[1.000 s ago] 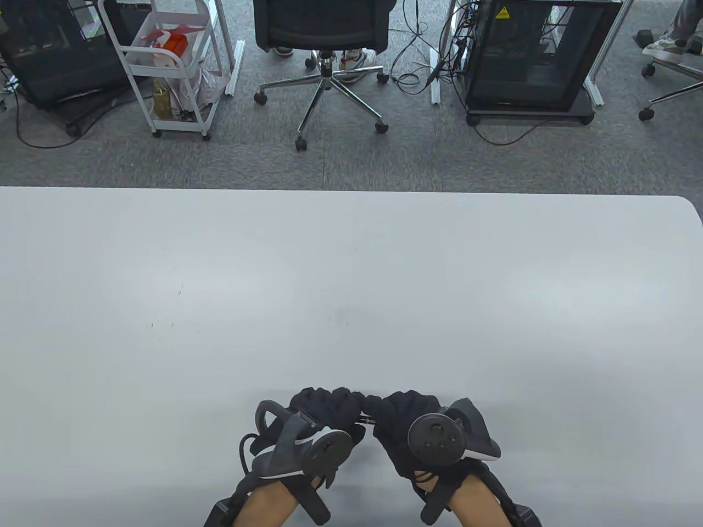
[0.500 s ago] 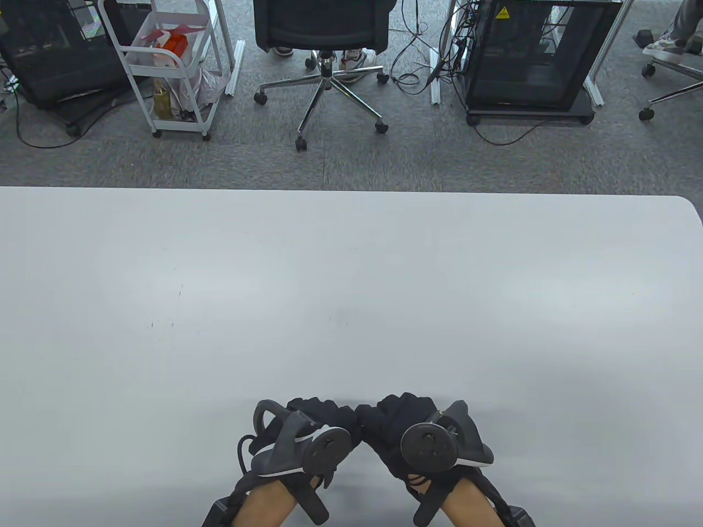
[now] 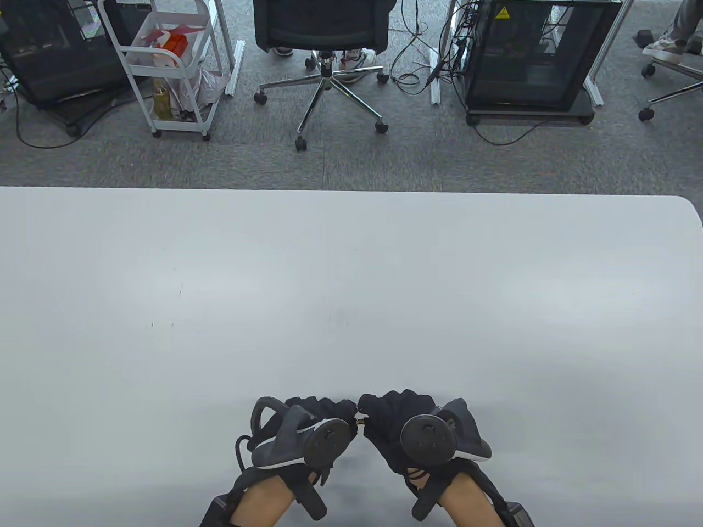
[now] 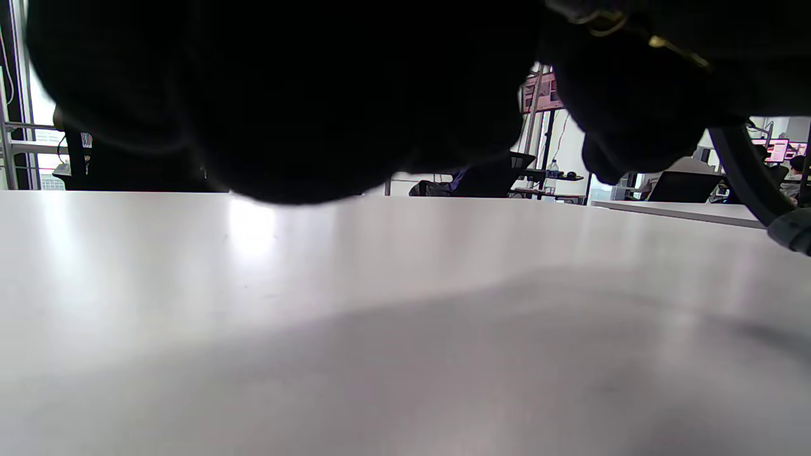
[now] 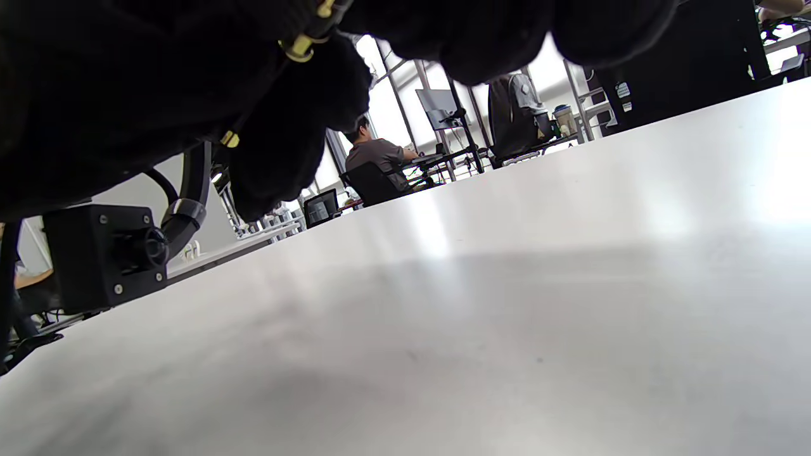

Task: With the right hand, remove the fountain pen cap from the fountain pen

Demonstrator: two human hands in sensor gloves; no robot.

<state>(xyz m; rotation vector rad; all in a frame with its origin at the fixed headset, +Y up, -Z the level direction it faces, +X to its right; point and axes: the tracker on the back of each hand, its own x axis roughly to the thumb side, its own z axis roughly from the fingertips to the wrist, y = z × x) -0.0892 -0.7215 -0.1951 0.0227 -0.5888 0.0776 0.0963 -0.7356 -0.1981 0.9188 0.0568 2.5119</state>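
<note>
A black fountain pen (image 3: 360, 421) with gold trim is held between both gloved hands, low over the white table (image 3: 351, 285) near its front edge. Only a short gold-ringed piece shows in the gap between the hands. My left hand (image 3: 334, 413) grips the pen from the left, my right hand (image 3: 380, 415) grips the cap end from the right. The right wrist view shows a gold ring of the pen (image 5: 301, 45) among the dark fingers. The left wrist view shows gold trim (image 4: 602, 24) at the top right. Most of the pen is hidden, and I cannot tell whether the cap is off.
Beyond the table's far edge are an office chair (image 3: 324, 33), a white wire trolley (image 3: 170, 60) and a black cabinet (image 3: 527, 55) on the floor.
Both hands have drawn slightly towards the front edge. They closed together half a second ago. Now a small gap shows between them, with a gold band in it.
</note>
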